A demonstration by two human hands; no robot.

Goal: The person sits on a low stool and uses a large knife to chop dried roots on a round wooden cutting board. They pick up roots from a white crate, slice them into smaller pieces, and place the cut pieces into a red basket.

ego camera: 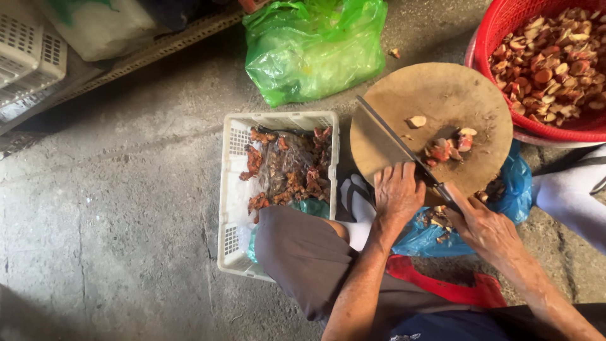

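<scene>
Wooden and round, the cutting board sits on the concrete floor, and from my remote seat I see the right hand closed around the handle of a long knife, blade laid across the board. The left hand rests curled at the board's near edge, fingers bent, gripping nothing I can make out. Reddish-brown cut pieces lie just beside the blade; I judge them small, light, hard and apt to skid, best pinched from the sides. A white crate holds scraps; a red basket holds sliced pieces.
</scene>
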